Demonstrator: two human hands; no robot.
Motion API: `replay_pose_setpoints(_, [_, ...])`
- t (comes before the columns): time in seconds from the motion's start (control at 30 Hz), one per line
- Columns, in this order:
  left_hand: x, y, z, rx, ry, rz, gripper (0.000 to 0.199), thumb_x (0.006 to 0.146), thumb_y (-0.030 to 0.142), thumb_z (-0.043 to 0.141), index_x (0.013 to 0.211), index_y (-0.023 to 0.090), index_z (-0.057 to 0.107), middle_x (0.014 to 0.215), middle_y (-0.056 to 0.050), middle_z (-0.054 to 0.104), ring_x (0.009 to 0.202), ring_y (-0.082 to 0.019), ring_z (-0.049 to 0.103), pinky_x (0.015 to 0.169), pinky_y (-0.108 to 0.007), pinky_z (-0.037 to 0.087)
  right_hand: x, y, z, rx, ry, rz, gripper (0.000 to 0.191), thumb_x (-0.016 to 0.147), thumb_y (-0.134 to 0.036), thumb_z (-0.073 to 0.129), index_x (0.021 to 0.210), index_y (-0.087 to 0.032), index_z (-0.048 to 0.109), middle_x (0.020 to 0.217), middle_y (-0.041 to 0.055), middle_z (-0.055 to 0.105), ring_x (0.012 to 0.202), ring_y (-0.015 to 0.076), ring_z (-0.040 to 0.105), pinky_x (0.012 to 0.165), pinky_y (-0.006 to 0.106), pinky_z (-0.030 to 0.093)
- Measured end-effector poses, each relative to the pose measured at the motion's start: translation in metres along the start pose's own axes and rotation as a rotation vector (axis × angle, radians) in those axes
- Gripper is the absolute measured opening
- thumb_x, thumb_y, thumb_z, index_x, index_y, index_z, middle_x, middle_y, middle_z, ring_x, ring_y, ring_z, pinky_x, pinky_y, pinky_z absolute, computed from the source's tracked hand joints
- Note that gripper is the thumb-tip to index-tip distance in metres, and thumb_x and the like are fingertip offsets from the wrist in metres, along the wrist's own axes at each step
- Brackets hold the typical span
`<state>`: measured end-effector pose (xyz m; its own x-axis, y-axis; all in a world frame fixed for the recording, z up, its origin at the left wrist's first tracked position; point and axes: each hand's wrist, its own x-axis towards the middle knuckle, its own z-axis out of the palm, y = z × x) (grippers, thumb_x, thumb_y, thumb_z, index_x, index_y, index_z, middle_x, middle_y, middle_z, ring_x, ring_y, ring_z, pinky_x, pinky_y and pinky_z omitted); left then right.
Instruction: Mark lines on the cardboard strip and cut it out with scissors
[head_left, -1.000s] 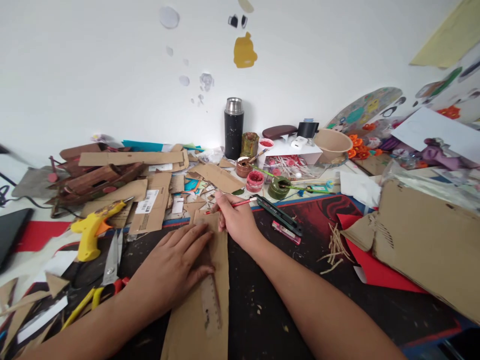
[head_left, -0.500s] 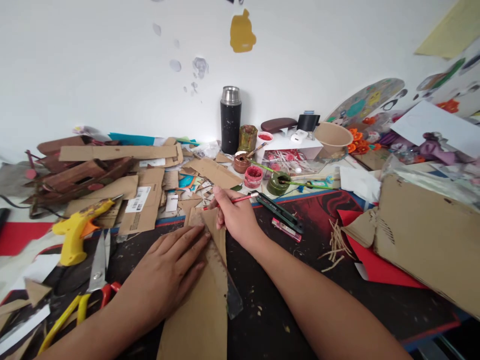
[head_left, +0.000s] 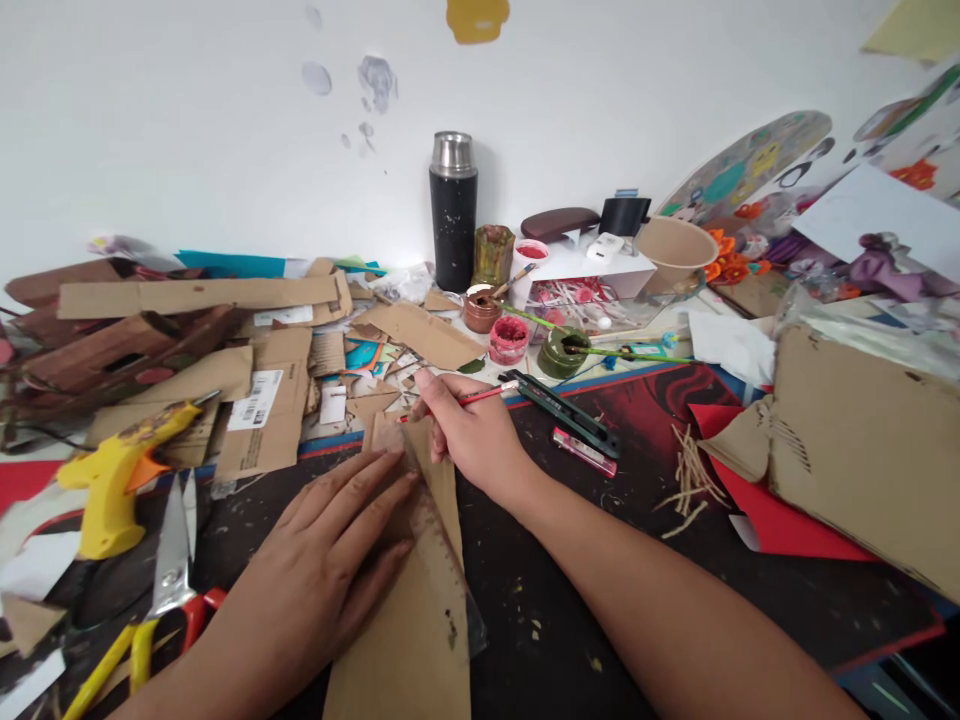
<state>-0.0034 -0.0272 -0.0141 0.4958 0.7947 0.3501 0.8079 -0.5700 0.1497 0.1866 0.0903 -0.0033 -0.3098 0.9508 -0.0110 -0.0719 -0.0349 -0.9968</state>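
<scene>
My left hand (head_left: 337,550) lies flat with its fingers stretched out, pressing a clear plastic ruler or set square (head_left: 439,530) onto a long strip of brown cardboard (head_left: 397,670). The clear piece lies slantwise and pokes past the strip's right edge. My right hand (head_left: 476,430) is closed around a red pencil (head_left: 491,393). The pencil's tip points left, at the far end of the strip near the top of the clear piece. Right of that hand lie a dark green box cutter (head_left: 559,412) and a small pink case (head_left: 585,452).
Open scissors (head_left: 172,590) and a yellow glue gun (head_left: 112,500) lie at left. Cardboard scraps (head_left: 277,400) crowd the back. A black flask (head_left: 454,225) and open paint pots (head_left: 508,340) stand behind my hands. A cardboard box (head_left: 862,460) is at right.
The camera view has tilted down and moved slightly closer, so the background appears shifted. My hands stay at nearly the same place on the strip, the pencil still in my right hand.
</scene>
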Motion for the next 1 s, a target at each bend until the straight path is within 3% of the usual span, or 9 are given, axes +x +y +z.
replay_pose_setpoints(1.0, [0.0007,-0.0013,-0.0004,0.022,-0.038,0.033,0.053,0.110,0.036,0.056,0.160,0.019,0.057,0.164,-0.012,0.062,0.150,-0.033,0.059,0.118,-0.050,0.052,-0.0025,-0.0040,-0.0004,0.015,-0.010,0.029,0.058,0.101,-0.076,0.060,0.079,-0.022,0.063,0.052,-0.0070,0.053,0.041,0.0108,0.052,0.042,0.022,0.040])
